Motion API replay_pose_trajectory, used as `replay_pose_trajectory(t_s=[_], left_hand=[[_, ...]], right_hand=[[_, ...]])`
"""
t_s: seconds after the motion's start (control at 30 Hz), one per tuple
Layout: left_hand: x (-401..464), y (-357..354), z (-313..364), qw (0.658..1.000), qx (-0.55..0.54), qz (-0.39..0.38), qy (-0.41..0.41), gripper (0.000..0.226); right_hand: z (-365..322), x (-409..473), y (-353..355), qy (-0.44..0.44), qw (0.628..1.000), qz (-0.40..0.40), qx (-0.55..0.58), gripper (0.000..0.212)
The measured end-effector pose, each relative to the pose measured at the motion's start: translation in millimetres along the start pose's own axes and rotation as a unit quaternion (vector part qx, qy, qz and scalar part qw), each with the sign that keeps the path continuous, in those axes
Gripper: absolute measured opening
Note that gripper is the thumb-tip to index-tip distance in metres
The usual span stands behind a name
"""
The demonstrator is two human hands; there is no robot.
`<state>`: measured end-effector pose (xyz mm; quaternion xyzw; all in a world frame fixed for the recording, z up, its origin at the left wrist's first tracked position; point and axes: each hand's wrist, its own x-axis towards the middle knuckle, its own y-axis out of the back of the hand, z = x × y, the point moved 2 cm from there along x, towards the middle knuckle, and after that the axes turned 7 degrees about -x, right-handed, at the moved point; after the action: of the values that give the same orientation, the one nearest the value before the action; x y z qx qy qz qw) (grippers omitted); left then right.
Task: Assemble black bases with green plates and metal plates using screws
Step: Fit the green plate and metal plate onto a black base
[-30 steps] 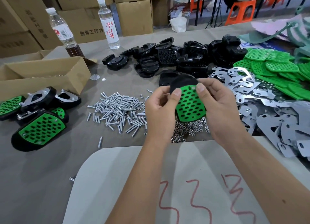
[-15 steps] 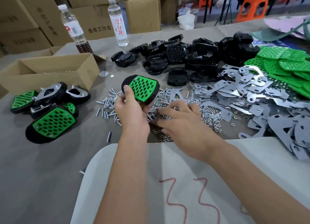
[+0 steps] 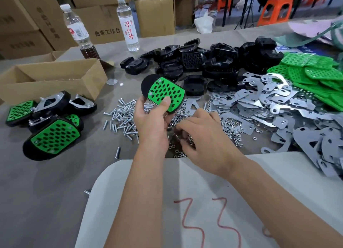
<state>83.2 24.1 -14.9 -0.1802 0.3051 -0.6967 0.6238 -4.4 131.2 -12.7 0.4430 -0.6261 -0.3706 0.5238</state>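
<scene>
The left hand (image 3: 150,121) grips a black base (image 3: 148,84) with a green plate (image 3: 165,94) seated in it, thumb pressed on the plate's near edge, the piece held tilted above the pile of screws (image 3: 123,116). The right hand (image 3: 206,136) reaches palm-down just right of the screws, fingers curled into the scattered nuts (image 3: 232,127); whether it pinches one I cannot tell. Both forearms stretch out over a white sheet (image 3: 259,182) marked "33" in red. Beyond the screws, a bottle (image 3: 128,21) reads "凉白开", and a carton (image 3: 104,23) behind it reads "曲奇工作台".
</scene>
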Motion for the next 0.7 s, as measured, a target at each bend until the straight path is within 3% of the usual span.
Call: replay_pose_trajectory(t_s=[0.3, 0.47, 0.7], left_hand=[[2.7, 0.5, -4.3, 1.0, 0.018, 0.0, -0.02, 0.041], [-0.1, 0.5, -4.2, 0.999, 0.034, -0.001, -0.029, 0.042], [-0.5, 1.7, -5.4, 1.0, 0.026, 0.008, -0.014, 0.048]], right_hand=[[-6.2, 3.3, -8.3, -0.005, 0.998, 0.001, -0.066, 0.01], [-5.0, 4.6, -8.7, -0.013, 0.998, -0.022, -0.057, 0.019], [-17.3, 5.5, -11.1, -0.003, 0.997, -0.041, -0.058, 0.014]])
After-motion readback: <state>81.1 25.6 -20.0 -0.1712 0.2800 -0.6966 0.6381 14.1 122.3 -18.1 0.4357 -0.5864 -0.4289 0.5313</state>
